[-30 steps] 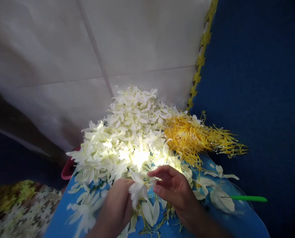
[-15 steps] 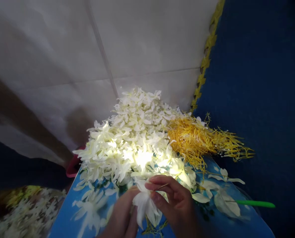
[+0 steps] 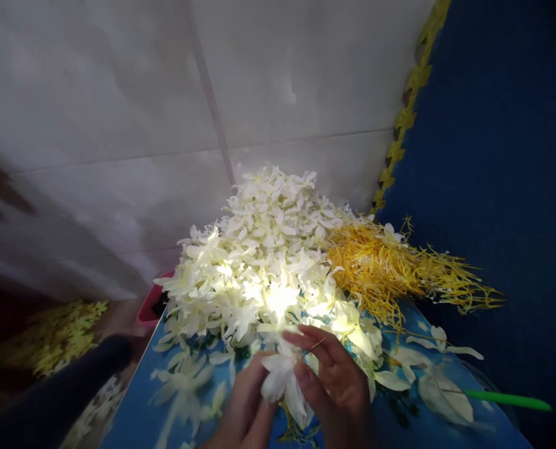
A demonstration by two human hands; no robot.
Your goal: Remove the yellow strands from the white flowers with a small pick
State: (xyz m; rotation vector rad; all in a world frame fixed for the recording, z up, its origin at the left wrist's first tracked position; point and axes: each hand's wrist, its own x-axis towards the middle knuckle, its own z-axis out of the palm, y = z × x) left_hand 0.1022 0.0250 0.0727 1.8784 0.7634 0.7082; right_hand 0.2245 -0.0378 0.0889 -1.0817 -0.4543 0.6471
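Observation:
Near the bottom centre, my left hand [image 3: 249,399] is closed on a white flower [image 3: 284,380] whose petals hang downward. My right hand [image 3: 336,380] touches the flower's right side, its fingers bent around a thin needle-like strand [image 3: 315,345]. Beyond both hands rises a large heap of white flowers [image 3: 263,249], brightly lit at its near side. Orange-yellow stalks [image 3: 375,265] lie in a pile to its right. Several loose petals and flowers rest on the blue table [image 3: 141,386].
A green-handled tool [image 3: 507,399] lies at the table's right edge, beside a large pale petal [image 3: 446,396]. At the left are a pink container [image 3: 147,308], yellow flowers [image 3: 69,330] on the floor and another person's dark-clothed limb [image 3: 90,374]. A pale tiled surface stretches behind.
The view has shifted, so the table and heap appear farther right. The other person's limb at the left has moved, leaving more yellow flowers visible. My right fingers are slightly more spread.

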